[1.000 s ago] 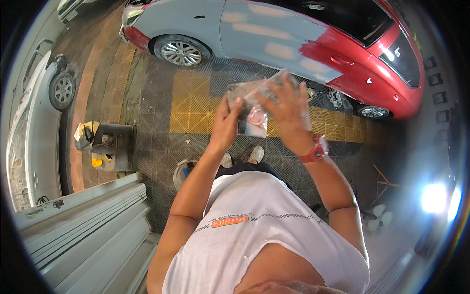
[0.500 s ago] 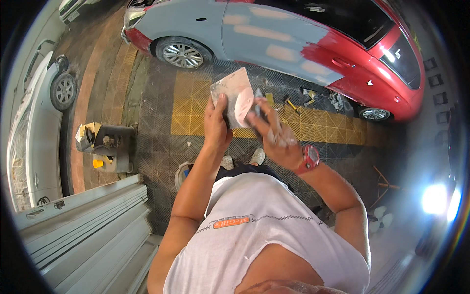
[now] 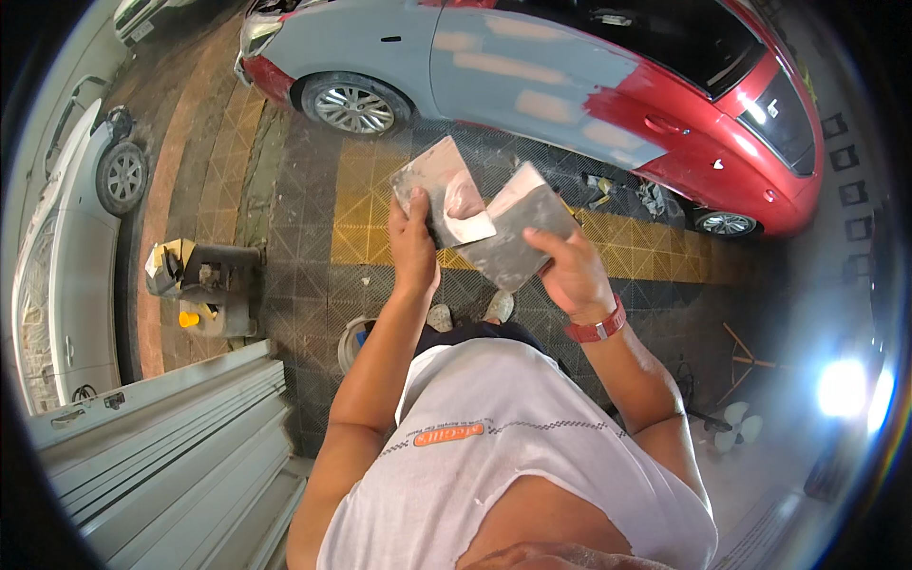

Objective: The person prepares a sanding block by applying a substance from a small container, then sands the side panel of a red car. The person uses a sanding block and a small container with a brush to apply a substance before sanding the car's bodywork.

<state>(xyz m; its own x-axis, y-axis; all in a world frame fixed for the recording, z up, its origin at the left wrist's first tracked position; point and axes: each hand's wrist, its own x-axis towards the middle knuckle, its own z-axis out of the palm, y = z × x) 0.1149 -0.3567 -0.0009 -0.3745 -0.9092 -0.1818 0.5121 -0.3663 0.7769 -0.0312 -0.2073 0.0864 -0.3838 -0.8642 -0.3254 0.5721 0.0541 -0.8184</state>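
My left hand [image 3: 415,237] grips a flat putty board [image 3: 425,174], thumb on top. A pinkish mound of body filler [image 3: 463,195] lies on the board's right half, and a paler smear runs along its lower right edge. In my right hand [image 3: 578,271] is a dark grey flat putty spreader [image 3: 505,249], its broad face turned up and my thumb across it. Pale pink filler coats the spreader's far edge. The spreader's left side meets or overlaps the board's lower right corner; whether they touch, I cannot tell.
Ahead stands a red car [image 3: 703,142] with grey-primed panels [image 3: 541,81] and pale filler patches. To the left are a cluttered grey stand [image 3: 228,285], a white car [image 3: 85,275] and a slatted metal panel [image 3: 180,446]. A bright lamp [image 3: 843,388] shines at right.
My right hand has turned over and moved right, bringing the spreader's broad face into view. My left hand and the board have shifted slightly left. The filler on the board has changed shape.
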